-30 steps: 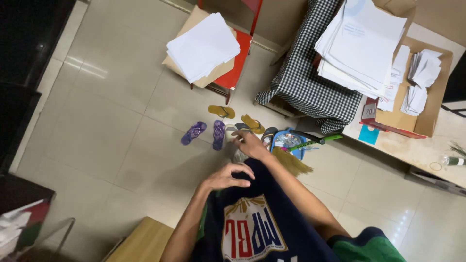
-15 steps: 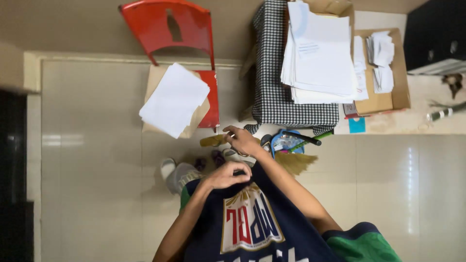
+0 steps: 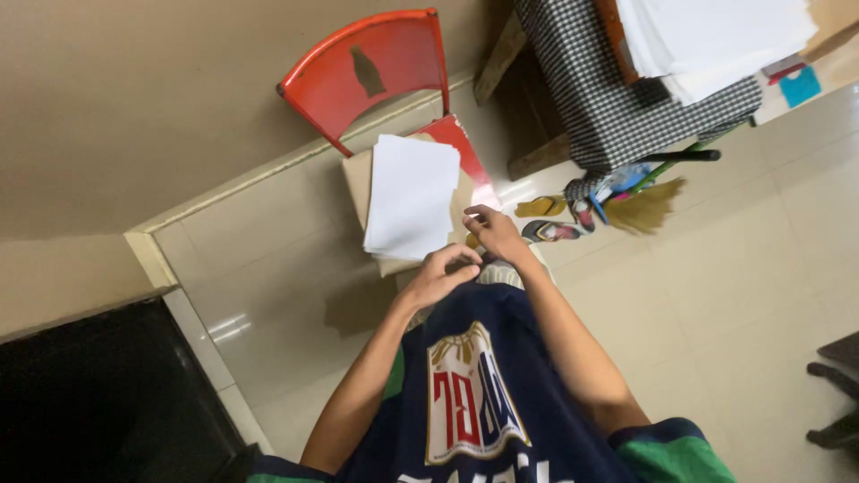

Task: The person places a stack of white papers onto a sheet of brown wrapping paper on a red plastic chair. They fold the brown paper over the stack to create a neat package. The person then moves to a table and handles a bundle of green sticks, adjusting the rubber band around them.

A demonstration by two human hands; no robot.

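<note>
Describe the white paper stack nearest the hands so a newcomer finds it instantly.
Find the red chair against the wall. On its seat lies brown cardboard, and the white paper stack sits on that, beside the right hand. Unlike the bigger paper pile, it's on no checkered cloth.

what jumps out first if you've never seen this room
The red chair against the wall stands out most, with a stack of white paper on cardboard on its seat. Just below it, the left hand and right hand meet at the hem of a dark blue jersey. To the right, a checked cloth hangs under more paper, with slippers and a broom on the tiled floor.
</note>
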